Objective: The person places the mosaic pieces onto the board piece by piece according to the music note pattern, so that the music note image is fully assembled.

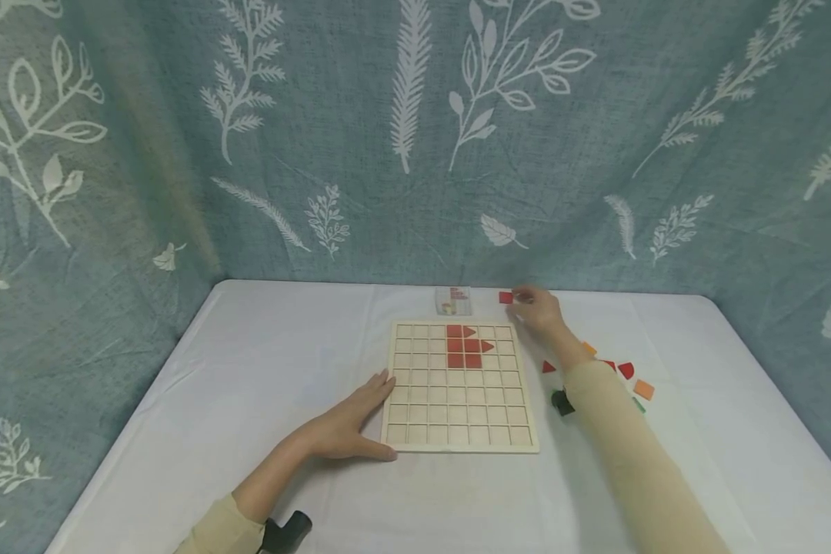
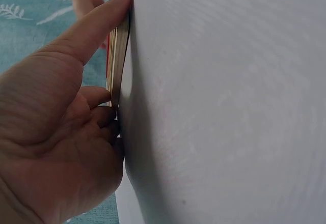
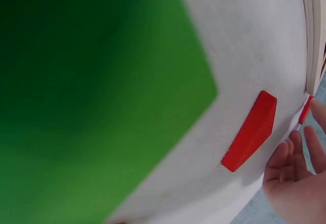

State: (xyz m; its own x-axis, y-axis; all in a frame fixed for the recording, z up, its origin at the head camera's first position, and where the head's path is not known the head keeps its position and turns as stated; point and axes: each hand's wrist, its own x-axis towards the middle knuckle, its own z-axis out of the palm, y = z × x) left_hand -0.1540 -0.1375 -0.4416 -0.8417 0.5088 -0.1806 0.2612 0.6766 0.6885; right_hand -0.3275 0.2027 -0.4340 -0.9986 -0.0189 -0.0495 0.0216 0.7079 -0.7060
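A square wooden grid board [image 1: 460, 419] lies flat on the white table. Red square tiles and red triangle tiles [image 1: 468, 332] fill some cells near its top edge. My left hand [image 1: 349, 419] rests against the board's left side, fingers straight and thumb by the lower left corner; the left wrist view shows that thumb [image 2: 97, 28] along the edge. Beyond the board's top right corner, my right hand [image 1: 538, 308] has its fingertips beside a red square tile [image 1: 505, 297]. The right wrist view shows these fingers [image 3: 315, 147] spread apart near the red tile [image 3: 304, 110].
A small picture card [image 1: 453, 301] lies behind the board. To its right are a red triangle [image 1: 548, 367], a dark green piece [image 1: 563, 402], an orange piece [image 1: 643, 389] and other tiles, partly covered by the right sleeve. A patterned curtain [image 1: 360, 138] hangs behind the table.
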